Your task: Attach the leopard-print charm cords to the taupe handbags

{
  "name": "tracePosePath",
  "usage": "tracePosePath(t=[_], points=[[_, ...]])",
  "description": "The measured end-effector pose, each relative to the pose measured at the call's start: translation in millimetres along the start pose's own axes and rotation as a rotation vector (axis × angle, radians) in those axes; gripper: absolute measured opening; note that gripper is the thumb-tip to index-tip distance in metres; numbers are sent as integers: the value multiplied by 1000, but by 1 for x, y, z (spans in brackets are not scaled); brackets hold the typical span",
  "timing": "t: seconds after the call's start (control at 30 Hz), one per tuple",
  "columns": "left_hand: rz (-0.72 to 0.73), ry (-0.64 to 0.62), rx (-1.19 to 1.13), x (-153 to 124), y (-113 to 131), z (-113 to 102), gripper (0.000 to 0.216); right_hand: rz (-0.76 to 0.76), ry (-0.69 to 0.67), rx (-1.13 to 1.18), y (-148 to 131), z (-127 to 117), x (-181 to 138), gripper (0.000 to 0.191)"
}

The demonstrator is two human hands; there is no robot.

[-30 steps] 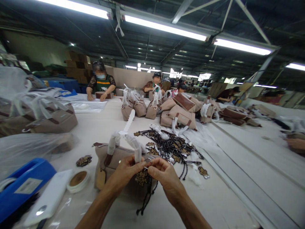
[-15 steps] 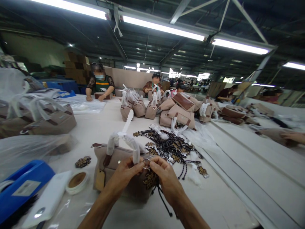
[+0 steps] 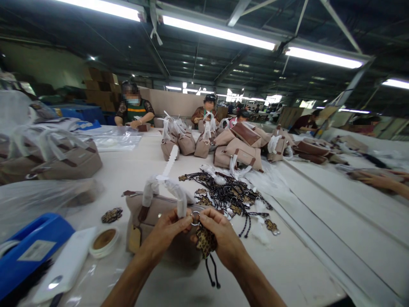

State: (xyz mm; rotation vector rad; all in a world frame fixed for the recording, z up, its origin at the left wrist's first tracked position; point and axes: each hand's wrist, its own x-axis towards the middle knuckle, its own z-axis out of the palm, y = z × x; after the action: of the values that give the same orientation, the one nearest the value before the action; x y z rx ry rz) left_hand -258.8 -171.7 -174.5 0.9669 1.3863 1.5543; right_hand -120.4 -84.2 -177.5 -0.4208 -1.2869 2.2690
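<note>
A taupe handbag with a white-wrapped handle lies on the table in front of me. Both my hands meet at a metal ring by the handle's right end. My left hand pinches the ring from the left. My right hand pinches it from the right and holds a leopard-print charm, whose black cords dangle below. A pile of more such charms with black cords lies just beyond the bag.
A roll of tape, a white flat object and a blue case lie at my left. Plastic-wrapped bags sit further left, more handbags at the back. Other people work across the table; someone's arm reaches in at right.
The charm has swung from under my hands to hang at my right palm, cords dangling lower. My hands stayed at the ring. The arm at right moved further in.
</note>
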Motion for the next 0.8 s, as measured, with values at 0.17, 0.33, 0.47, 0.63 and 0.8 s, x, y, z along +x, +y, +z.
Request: tracePosePath(t=[0.17,0.33,0.47,0.63,0.8], points=[[5,-25,-9,0,2,1,28,-3,-43,107,-2,2,-1,26],[14,-10,13,-1,5,-2,27,37,-8,50,-9,0,-1,33],[1,-35,-6,-2,5,-5,27,78,20,-28,-10,-4,-1,31],[6,-21,-14,-1,-2,-7,25,24,126,-101,-4,-3,2,32],[18,-25,2,-1,-3,-7,25,15,175,-142,-3,-1,4,32]])
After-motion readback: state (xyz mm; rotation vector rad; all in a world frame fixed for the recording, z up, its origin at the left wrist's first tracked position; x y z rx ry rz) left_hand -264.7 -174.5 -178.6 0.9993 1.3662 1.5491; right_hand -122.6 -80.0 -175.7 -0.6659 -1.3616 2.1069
